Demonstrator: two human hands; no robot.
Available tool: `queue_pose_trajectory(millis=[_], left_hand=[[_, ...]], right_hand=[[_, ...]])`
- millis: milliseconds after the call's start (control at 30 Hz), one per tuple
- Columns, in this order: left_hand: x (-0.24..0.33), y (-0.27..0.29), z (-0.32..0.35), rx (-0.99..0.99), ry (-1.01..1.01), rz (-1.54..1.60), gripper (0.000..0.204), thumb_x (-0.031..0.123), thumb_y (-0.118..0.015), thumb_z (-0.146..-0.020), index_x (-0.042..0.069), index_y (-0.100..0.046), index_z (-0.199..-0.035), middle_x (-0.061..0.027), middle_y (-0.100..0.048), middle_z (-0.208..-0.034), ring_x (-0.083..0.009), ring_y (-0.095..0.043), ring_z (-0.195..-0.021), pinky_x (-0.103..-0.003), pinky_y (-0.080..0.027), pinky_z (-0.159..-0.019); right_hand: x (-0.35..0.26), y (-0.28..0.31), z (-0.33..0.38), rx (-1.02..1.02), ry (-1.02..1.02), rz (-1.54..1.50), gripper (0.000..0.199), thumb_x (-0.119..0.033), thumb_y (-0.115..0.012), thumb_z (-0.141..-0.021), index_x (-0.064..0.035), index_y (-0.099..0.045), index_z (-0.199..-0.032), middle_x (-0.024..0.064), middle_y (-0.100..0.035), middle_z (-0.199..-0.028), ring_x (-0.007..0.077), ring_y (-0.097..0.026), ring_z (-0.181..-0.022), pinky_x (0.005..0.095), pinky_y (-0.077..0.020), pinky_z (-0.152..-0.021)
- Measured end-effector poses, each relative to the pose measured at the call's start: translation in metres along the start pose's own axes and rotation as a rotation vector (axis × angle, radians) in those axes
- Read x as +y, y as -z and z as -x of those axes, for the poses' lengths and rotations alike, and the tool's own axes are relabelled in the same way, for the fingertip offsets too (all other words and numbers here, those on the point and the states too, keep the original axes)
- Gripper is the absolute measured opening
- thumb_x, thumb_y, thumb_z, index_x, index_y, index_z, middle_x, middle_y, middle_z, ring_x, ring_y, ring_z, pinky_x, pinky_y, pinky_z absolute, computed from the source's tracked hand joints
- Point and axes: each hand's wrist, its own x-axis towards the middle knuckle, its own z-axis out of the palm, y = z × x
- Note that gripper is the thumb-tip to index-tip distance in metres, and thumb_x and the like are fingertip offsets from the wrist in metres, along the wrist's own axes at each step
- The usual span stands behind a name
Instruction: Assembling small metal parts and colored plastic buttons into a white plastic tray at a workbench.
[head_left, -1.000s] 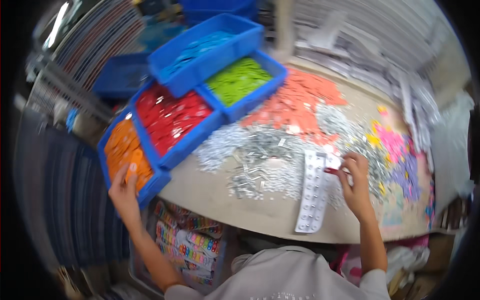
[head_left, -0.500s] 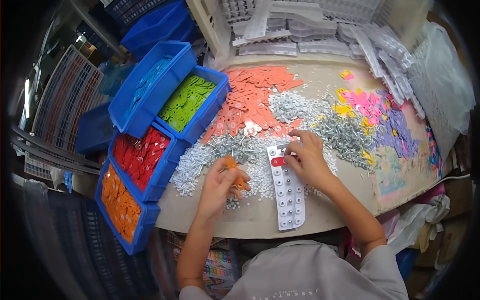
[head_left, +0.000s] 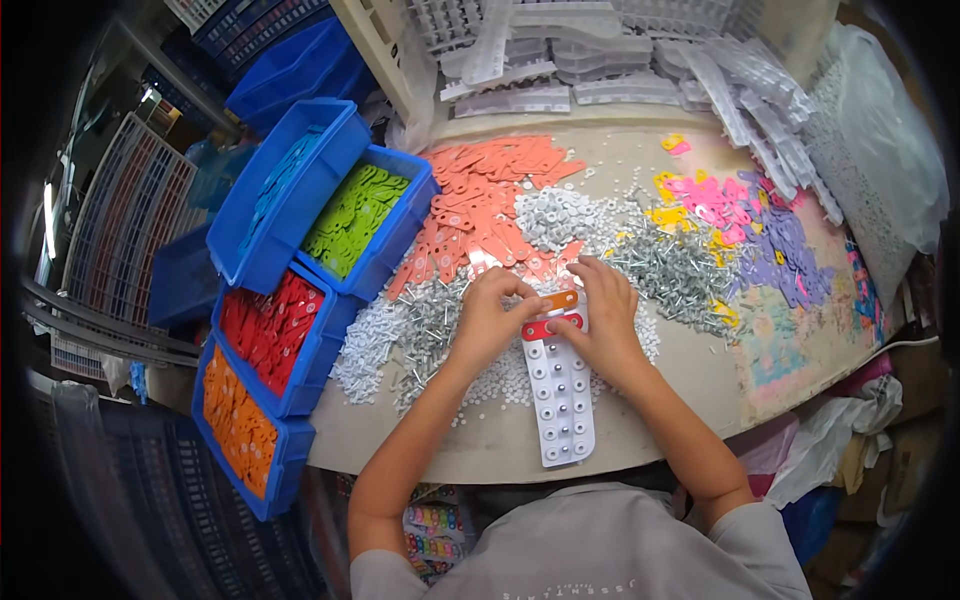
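Note:
My left hand pinches one end of a flat orange plastic strip over the upper end of a white pegged board. Whether more orange strips are in its palm is hidden. Just below the orange strip, a red strip lies across the board. My right hand is at the board's upper right, its thumb on the red strip's right end and its forefinger stretched out beyond the orange strip. Down the board run round white fittings at the sides and metal pins along the middle.
Blue bins of red, orange, green and blue strips stand left. Salmon strips, white rings and metal pins lie heaped beyond my hands. Pink and purple pieces lie right; clear plastic trays are stacked behind.
My left hand has moved right and forward to the board's upper end, bringing an orange strip over it. My right thumb has shifted to the red strip's right end. The view has shifted slightly.

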Motion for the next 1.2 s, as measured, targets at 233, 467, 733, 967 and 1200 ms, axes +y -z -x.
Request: queue_pose_trajectory(millis=[233,467,733,967,1200], left_hand=[[-0.007,-0.014,0.001,-0.038,0.135,-0.16,0.028,0.021,-0.084,-0.074,0.007,-0.072,-0.095,-0.0062,-0.064,-0.097,-0.0208,-0.06,-0.092,-0.037,-0.045,-0.088],[-0.002,0.018,-0.013,0.289,-0.104,-0.326,0.053,0.019,-0.083,-0.077,0.005,-0.058,-0.121,-0.0116,-0.058,-0.115,-0.0284,-0.054,-0.109,-0.041,-0.041,-0.097],[-0.033,0.298,-0.086,0.863,-0.111,-0.668,0.033,0.014,-0.07,-0.087,0.005,-0.06,-0.117,-0.0186,-0.063,-0.114,-0.0377,-0.058,-0.11,-0.045,-0.046,-0.096],[-0.148,0.38,-0.079,0.168,0.663,-0.446,0.059,0.023,-0.074,-0.084,0.008,-0.054,-0.138,-0.0223,-0.058,-0.138,-0.0374,-0.057,-0.125,-0.042,-0.046,-0.103],[-0.182,0.367,-0.103,-0.05,0.472,-0.477,0.053,0.023,-0.068,-0.088,0.01,-0.053,-0.137,-0.0194,-0.058,-0.137,-0.0334,-0.057,-0.126,-0.039,-0.045,-0.104]], right_hand=[[0.002,-0.001,0.0,-0.007,-0.009,-0.006,0.079,-0.029,-0.085,-0.072,-0.0065,-0.048,-0.138,0.0152,-0.045,-0.147,0.0356,-0.038,-0.137,0.0478,-0.0257,-0.113],[-0.003,0.001,0.0,-0.02,0.004,-0.016,0.077,-0.027,-0.086,-0.073,-0.0061,-0.05,-0.137,0.0157,-0.049,-0.144,0.0347,-0.041,-0.135,0.0466,-0.0266,-0.112],[-0.018,0.008,-0.004,-0.022,0.053,0.047,0.063,-0.018,-0.082,-0.074,-0.0071,-0.055,-0.13,0.0158,-0.049,-0.142,0.036,-0.041,-0.133,0.0476,-0.0256,-0.113],[-0.076,-0.007,-0.052,-0.015,0.382,-0.058,0.037,-0.015,-0.077,-0.081,-0.009,-0.063,-0.115,0.0109,-0.057,-0.129,0.034,-0.048,-0.123,0.0466,-0.0343,-0.106],[-0.113,-0.068,-0.15,-0.136,0.562,-0.157,0.028,-0.019,-0.071,-0.088,-0.0081,-0.065,-0.113,0.0117,-0.063,-0.116,0.0326,-0.056,-0.115,0.043,-0.0406,-0.1]])
